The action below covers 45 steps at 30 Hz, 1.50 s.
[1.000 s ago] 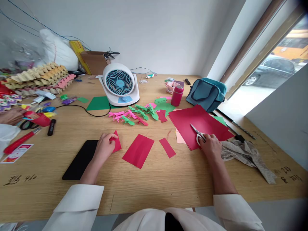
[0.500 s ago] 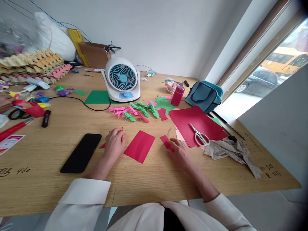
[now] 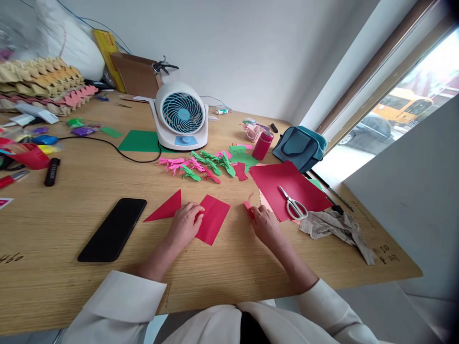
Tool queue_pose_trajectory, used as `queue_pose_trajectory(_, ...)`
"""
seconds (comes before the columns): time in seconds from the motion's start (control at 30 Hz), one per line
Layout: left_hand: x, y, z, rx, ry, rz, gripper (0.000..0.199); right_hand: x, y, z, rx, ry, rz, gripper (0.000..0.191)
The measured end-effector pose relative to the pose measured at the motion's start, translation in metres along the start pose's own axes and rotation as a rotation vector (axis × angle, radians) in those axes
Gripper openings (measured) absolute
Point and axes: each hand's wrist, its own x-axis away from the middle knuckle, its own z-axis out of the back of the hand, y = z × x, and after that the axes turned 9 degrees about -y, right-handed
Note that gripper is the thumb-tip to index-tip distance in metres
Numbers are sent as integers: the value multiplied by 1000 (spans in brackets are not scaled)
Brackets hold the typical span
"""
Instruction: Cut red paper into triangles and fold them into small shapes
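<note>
My left hand (image 3: 185, 221) lies at the left edge of a flat red paper rectangle (image 3: 215, 217). Its fingertips touch the paper, with a small gap between thumb and forefinger. Left of that hand, a red paper triangle (image 3: 167, 209) rests on the table. My right hand (image 3: 265, 222) pinches a small red paper strip (image 3: 247, 206), mostly covered by the fingers. White-handled scissors (image 3: 294, 206) lie on large red paper sheets (image 3: 304, 184) beyond the right hand. Folded pink, red and green paper figures (image 3: 211, 165) are spread out in front of the fan.
A white fan (image 3: 182, 114) stands at the back. A black phone (image 3: 113, 229) lies at left, near a black marker (image 3: 52, 172). To the right are a red bottle (image 3: 263, 145), a blue-green bag (image 3: 300, 147) and a crumpled grey cloth (image 3: 335, 227).
My left hand has left the red triangle and moved right to the rectangle. The strip in my right hand is now more tilted and more covered. The view has shifted slightly.
</note>
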Motion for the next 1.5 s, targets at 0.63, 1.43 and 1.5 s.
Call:
queue_pose_trajectory(0.63, 5, 4, -3, -3, 3, -54, 19, -64, 47, 30, -531, 320, 119, 30)
queue_pose_trajectory(1.43, 8, 8, 0, -62, -61, -25, 19, -115, -19, 3, -381, 278, 302, 34)
queue_pose_trajectory(1.5, 8, 12, 0, -76, -87, -25, 19, -99, -38, 3, -392, 195, 323, 30)
